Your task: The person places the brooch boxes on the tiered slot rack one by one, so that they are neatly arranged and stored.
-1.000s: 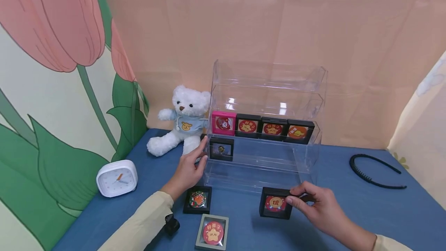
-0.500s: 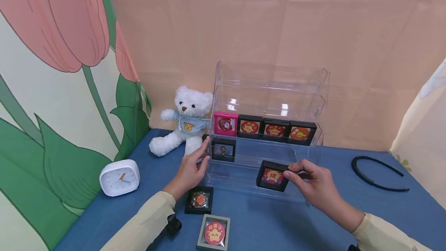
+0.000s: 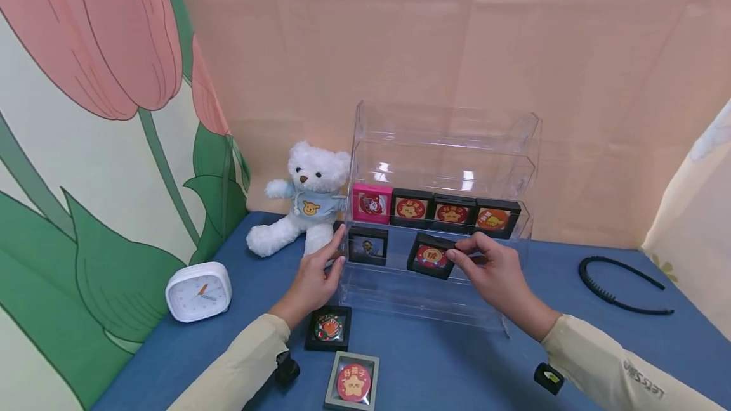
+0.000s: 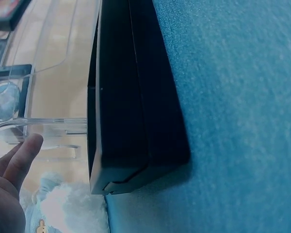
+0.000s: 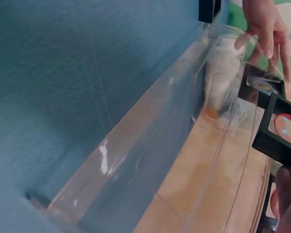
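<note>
My right hand (image 3: 497, 271) pinches the right edge of a black square display frame (image 3: 429, 256) with a round red badge inside, between thumb and fingers. The frame is tilted, in front of the second-lowest tier of a clear acrylic tiered rack (image 3: 422, 303); whether it touches the rack I cannot tell. My left hand (image 3: 311, 281) touches the rack's left side, its fingers fairly straight. On that same tier, at the left end, stands a black frame with a blue picture (image 3: 368, 246). In the right wrist view the held black frame (image 5: 283, 128) shows close up.
Above stand a pink frame (image 3: 371, 203) and several black ones (image 3: 411, 208). A black frame (image 3: 328, 328) and a grey frame (image 3: 351, 381) lie on the blue cloth. A white teddy bear (image 3: 311, 189), a white clock (image 3: 198, 292) and a black headband (image 3: 605, 290) are around the rack.
My right hand has raised the black frame with the red badge from in front of the bottom tier to the second-lowest tier, moving slightly left. My left hand stays at the rack's side.
</note>
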Motion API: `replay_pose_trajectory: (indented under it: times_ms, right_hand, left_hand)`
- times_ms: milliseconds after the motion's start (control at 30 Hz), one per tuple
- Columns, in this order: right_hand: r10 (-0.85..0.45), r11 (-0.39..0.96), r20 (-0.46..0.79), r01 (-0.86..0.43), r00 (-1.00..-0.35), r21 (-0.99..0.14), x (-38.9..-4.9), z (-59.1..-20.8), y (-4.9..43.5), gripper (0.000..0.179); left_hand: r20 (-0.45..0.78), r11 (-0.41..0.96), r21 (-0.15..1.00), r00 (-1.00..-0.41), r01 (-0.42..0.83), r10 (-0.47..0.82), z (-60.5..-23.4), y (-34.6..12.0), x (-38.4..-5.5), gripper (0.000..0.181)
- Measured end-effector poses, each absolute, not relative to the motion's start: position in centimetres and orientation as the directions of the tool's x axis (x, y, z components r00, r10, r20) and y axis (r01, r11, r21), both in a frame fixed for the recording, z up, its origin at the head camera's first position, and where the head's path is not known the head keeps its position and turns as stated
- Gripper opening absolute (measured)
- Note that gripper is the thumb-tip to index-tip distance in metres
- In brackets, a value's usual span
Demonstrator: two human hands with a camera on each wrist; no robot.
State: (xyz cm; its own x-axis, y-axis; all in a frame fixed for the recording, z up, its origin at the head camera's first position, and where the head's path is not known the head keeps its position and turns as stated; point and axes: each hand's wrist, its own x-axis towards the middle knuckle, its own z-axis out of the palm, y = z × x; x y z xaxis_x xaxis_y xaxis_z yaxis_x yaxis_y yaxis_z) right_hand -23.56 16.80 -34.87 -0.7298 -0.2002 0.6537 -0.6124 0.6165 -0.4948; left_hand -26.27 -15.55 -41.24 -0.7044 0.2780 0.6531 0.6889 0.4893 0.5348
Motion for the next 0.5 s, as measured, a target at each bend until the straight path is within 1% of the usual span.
replay_pose_trajectory:
  times_ms: [267,500]
  right_hand:
    - [-0.180,0.618,0.658,-0.604,-0.731,-0.503,-24.9,-34.8,15.5,0.016]
    - [-0.183,0.629,0.657,-0.600,-0.731,-0.493,-25.5,-35.0,14.6,0.016]
  left_hand:
    - [0.640,0.494,0.545,-0.717,0.677,0.276,-41.4,-15.5,-26.3,0.061]
    - [0.642,0.499,0.541,-0.716,0.677,0.276,-41.3,-15.5,-26.2,0.061]
